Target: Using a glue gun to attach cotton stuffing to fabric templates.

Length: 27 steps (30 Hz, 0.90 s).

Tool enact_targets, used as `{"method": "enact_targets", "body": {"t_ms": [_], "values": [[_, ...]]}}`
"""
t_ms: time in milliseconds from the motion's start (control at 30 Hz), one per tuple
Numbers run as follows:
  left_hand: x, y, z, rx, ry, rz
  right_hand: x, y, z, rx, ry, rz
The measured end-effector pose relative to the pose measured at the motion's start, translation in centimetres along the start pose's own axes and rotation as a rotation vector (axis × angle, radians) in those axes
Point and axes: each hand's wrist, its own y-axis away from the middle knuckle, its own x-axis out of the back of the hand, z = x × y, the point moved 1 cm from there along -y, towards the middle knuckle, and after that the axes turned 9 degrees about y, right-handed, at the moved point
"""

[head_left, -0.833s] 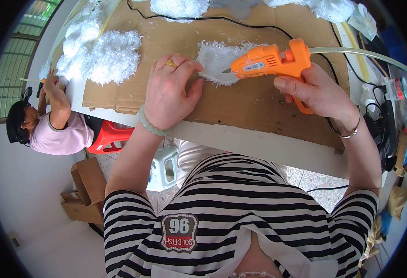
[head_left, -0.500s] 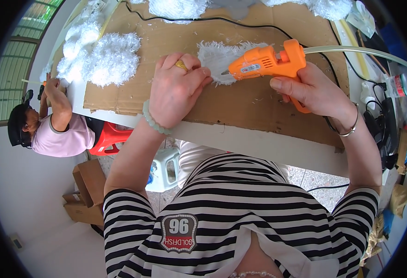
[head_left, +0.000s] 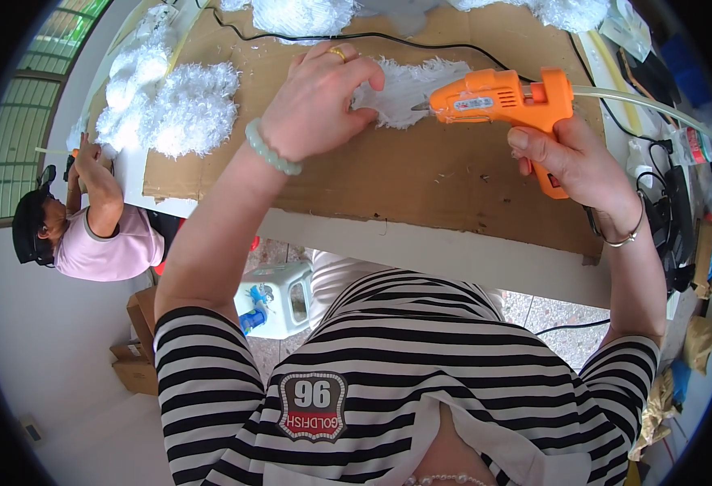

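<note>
My right hand [head_left: 570,158] is wrapped round the handle of an orange hot glue gun [head_left: 498,101], its nozzle pointing left. A long pale glue stick [head_left: 652,95] sticks out of the gun's back end. The nozzle tip lies over the right part of a white fringed fabric piece [head_left: 408,93], flat on the cardboard. Whether it touches the fabric I cannot tell. At the piece's left edge is my left hand [head_left: 323,97], thumb and forefinger apart with nothing visible between them; its other fingers curl partly out of sight.
Brown cardboard [head_left: 307,194] covers the white table. White fluffy pieces [head_left: 194,109] lie at left and along the far edge. A black cable [head_left: 404,36] crosses the far side. A person [head_left: 100,227] works at far left. A pale plastic stool [head_left: 279,300] stands below the table.
My left hand has moved away and its thumb and forefinger have parted. The glue gun has shifted right with my right hand. The fabric piece sits slightly farther right.
</note>
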Motion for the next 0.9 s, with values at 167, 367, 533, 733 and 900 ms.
{"method": "enact_targets", "body": {"t_ms": [167,367,533,733,900], "values": [[0.2,-2.0,-1.4,-0.039,-0.031,-0.258,0.9,1.0,0.0,-0.092,0.061,0.031],[0.0,-3.5,-1.6,0.047,0.032,-0.269,1.2,1.2,0.0,-0.137,0.035,0.015],[-0.1,-3.7,-1.7,-0.027,0.042,-0.257,1.1,0.0,0.9,-0.103,0.077,0.052],[-0.7,-3.5,-1.6,-0.082,0.021,-0.183,0.9,-1.2,1.0,-0.077,0.243,0.075],[-1.0,-3.5,-1.6,-0.094,0.033,-0.148,0.4,-1.9,1.2,-0.033,0.314,0.096]]}}
